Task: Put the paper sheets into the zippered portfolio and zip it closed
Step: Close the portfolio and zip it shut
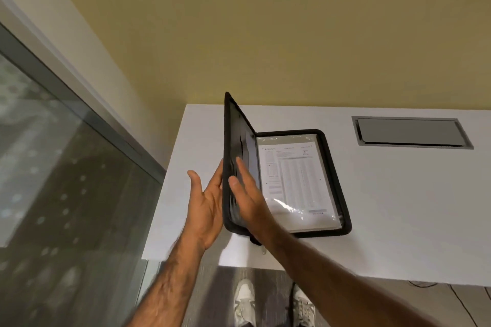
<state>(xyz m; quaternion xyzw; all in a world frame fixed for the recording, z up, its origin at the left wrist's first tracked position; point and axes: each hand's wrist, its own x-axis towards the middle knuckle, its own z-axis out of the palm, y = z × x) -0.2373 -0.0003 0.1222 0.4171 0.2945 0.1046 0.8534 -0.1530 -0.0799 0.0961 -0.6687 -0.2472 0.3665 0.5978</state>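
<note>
A black zippered portfolio [333,183] lies on the white table, its right half flat and its left cover [235,141] raised nearly upright. Printed paper sheets [292,180] lie inside the flat half under a clear plastic sleeve. My left hand [206,202] rests flat against the outside of the raised cover, fingers spread. My right hand [245,194] presses on the cover's inner side, fingers extended. The cover is sandwiched between both palms. A small zipper pull [263,249] hangs at the portfolio's near edge.
The white table [398,207] has a grey recessed cable hatch [410,131] at the back right. A yellow wall stands behind. A glass panel [66,167] runs along the left. My shoes [244,302] and cables on the floor show below the table's near edge.
</note>
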